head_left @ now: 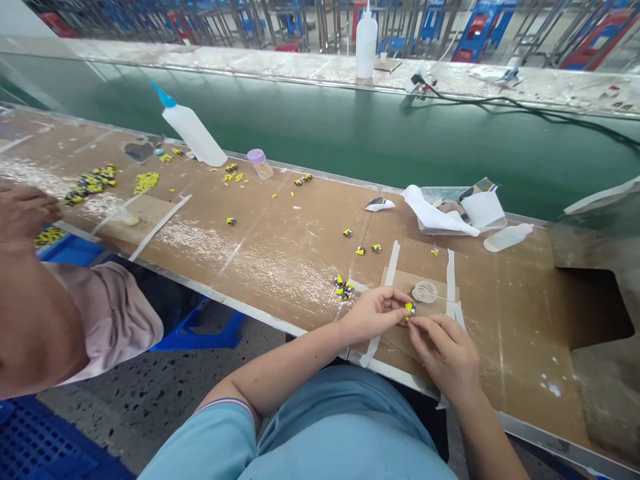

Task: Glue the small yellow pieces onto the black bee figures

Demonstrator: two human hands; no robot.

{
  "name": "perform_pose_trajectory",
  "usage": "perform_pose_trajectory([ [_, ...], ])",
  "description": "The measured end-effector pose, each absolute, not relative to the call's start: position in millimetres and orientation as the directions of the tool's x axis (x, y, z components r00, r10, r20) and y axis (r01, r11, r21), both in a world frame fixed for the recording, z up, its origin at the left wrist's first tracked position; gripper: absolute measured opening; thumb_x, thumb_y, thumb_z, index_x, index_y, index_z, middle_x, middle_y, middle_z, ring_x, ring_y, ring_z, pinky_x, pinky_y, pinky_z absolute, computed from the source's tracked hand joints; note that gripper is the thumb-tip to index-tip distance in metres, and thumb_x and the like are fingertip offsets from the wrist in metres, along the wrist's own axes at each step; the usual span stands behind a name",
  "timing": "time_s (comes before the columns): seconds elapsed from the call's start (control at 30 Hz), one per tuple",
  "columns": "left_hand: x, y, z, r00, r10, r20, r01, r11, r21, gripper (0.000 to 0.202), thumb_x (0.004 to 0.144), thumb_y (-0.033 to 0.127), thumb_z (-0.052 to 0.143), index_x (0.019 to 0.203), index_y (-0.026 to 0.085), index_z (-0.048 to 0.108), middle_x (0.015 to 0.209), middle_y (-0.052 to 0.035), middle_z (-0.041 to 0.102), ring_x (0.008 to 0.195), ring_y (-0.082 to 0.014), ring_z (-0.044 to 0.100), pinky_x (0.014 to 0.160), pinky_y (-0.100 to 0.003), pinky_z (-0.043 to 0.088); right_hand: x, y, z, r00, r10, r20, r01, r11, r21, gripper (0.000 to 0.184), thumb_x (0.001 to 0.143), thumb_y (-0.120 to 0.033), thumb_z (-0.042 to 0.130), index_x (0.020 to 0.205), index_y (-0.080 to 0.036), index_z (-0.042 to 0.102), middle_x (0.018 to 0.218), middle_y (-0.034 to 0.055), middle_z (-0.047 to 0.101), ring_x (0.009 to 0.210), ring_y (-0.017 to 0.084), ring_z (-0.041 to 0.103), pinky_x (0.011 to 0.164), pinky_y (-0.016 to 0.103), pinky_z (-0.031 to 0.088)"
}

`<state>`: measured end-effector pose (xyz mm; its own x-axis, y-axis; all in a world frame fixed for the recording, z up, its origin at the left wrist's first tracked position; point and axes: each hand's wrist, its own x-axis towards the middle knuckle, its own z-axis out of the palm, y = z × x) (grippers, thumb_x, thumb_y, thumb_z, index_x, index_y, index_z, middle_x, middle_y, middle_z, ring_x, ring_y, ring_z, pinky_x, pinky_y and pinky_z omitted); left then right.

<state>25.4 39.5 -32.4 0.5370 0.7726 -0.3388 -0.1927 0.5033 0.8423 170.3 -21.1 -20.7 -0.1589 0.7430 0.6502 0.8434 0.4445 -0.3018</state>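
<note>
My left hand pinches a tiny yellow, black and white figure between thumb and fingers, over a taped cardboard square. My right hand meets it from the right, its fingertips closed on a small yellow piece just below the figure; the exact contact is too small to make out. Behind the hands sits a round clear dish with a thin stick across it. Left of my left hand lies a cluster of similar figures, and a few single ones lie farther back.
At left, another person's hand rests near a pile of figures. Along the table's back are a blue-tipped bottle, a purple-lidded jar, a plastic tray with white paper and a small bottle. A green belt runs behind.
</note>
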Motion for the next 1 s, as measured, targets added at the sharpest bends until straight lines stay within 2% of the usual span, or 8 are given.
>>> perform_pose_trajectory([
  [0.13,24.8,40.2,-30.2,0.561,0.751,-0.348,-0.199,0.531,0.824,0.043,0.055,0.035,0.083,0.085,0.011,0.063,0.068,0.0001,0.063,0.064,-0.0082,0.06,0.072,-0.027,0.051,172.2,-20.2,-22.1,-0.175,0.733,0.657,0.829,0.47,-0.304,0.008,0.084,-0.015,0.058,0.08,-0.02,0.061,0.071,0.0005,0.062,0.061,0.01,0.057,0.06,0.022,0.046],
  [0.27,23.2,41.7,-28.3,0.566,0.745,-0.354,-0.22,0.55,0.805,0.051,0.049,0.042,0.084,0.084,0.011,0.064,0.073,-0.0016,0.066,0.068,-0.0091,0.062,0.073,-0.026,0.051,175.7,-22.4,-21.1,-0.089,0.777,0.623,0.797,0.431,-0.424,0.007,0.084,-0.017,0.058,0.079,-0.021,0.061,0.071,-0.0008,0.06,0.059,0.008,0.056,0.057,0.019,0.046],
  [0.37,21.9,42.5,-26.8,0.604,0.713,-0.355,-0.217,0.576,0.788,0.051,0.049,0.045,0.083,0.084,0.011,0.066,0.073,-0.0023,0.067,0.069,-0.01,0.064,0.076,-0.027,0.051,177.9,-23.6,-19.8,-0.018,0.809,0.587,0.781,0.378,-0.497,0.006,0.083,-0.019,0.059,0.078,-0.021,0.062,0.069,-0.0016,0.059,0.056,0.007,0.054,0.052,0.018,0.046],
  [0.6,19.9,42.8,-25.3,0.651,0.681,-0.335,-0.204,0.582,0.787,0.046,0.052,0.044,0.082,0.083,0.013,0.069,0.078,-0.0038,0.07,0.072,-0.011,0.064,0.084,-0.031,0.051,178.6,-22.3,-21.4,-0.024,0.822,0.569,0.779,0.372,-0.505,0.007,0.082,-0.02,0.059,0.078,-0.022,0.064,0.068,-0.0011,0.061,0.054,0.007,0.054,0.049,0.018,0.046],
  [0.73,18.7,42.7,-26.0,0.647,0.691,-0.322,-0.177,0.547,0.818,0.042,0.054,0.042,0.081,0.083,0.013,0.071,0.078,-0.0042,0.071,0.072,-0.0116,0.065,0.086,-0.033,0.051,178.7,-22.8,-19.7,-0.001,0.854,0.521,0.741,0.351,-0.573,0.009,0.083,-0.021,0.058,0.076,-0.021,0.063,0.069,-0.0008,0.06,0.052,0.007,0.052,0.047,0.018,0.045],
  [0.87,17.5,43.0,-24.5,0.645,0.71,-0.281,-0.156,0.483,0.861,0.036,0.057,0.039,0.081,0.081,0.013,0.072,0.079,-0.0044,0.071,0.071,-0.012,0.065,0.084,-0.032,0.052,177.7,-23.0,-17.0,0.02,0.873,0.488,0.701,0.335,-0.629,0.012,0.084,-0.023,0.056,0.074,-0.021,0.063,0.067,-0.001,0.059,0.049,0.006,0.05,0.046,0.019,0.044],
  [1.0,17.6,43.6,-24.9,0.645,0.701,-0.305,-0.168,0.519,0.838,0.04,0.055,0.042,0.081,0.081,0.013,0.071,0.076,-0.0039,0.07,0.07,-0.0114,0.065,0.083,-0.031,0.052,176.5,-23.2,-18.3,0.015,0.87,0.493,0.703,0.342,-0.624,0.012,0.085,-0.023,0.056,0.076,-0.02,0.064,0.068,-0.0005,0.06,0.05,0.007,0.051,0.046,0.019,0.044],
])
